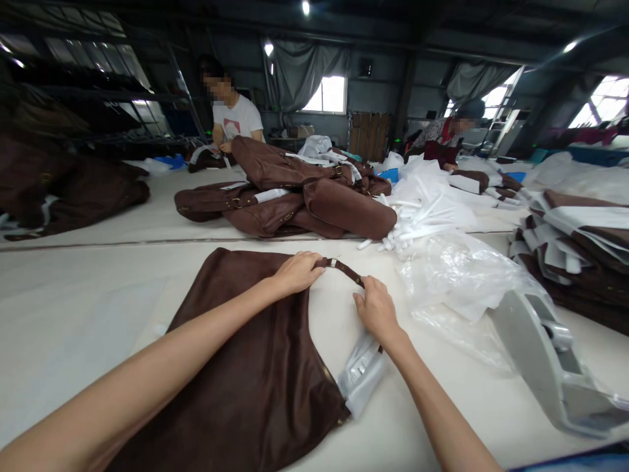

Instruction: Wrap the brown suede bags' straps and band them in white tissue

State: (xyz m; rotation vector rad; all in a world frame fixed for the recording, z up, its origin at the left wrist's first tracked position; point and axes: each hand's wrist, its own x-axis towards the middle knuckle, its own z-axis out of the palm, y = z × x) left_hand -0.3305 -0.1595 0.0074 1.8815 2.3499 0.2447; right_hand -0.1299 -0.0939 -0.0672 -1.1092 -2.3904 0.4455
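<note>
Head view: left hand (299, 271) and right hand (377, 309) clasp the strap (348, 270), tabletop (333, 318) showing beside bag edge (303, 328).

Bare hands: two, one left hand (297, 270), one right hand (377, 307). Brown bag (260, 367) beneath them: one, with one strap (346, 270) and one white wrapper (364, 373). Other brown goods: three groups, namely one left heap (63, 177), one middle pile (354, 206), one right stack (574, 288); pieces overlap, can't count each. White tubes (427, 219): one bunch, many, too tangled to number. Grey fixture (533, 360): one. Co-workers: two, one in a white shirt (240, 121), one in a patterned top (428, 134). Gathered curtains (299, 72): two.
</note>
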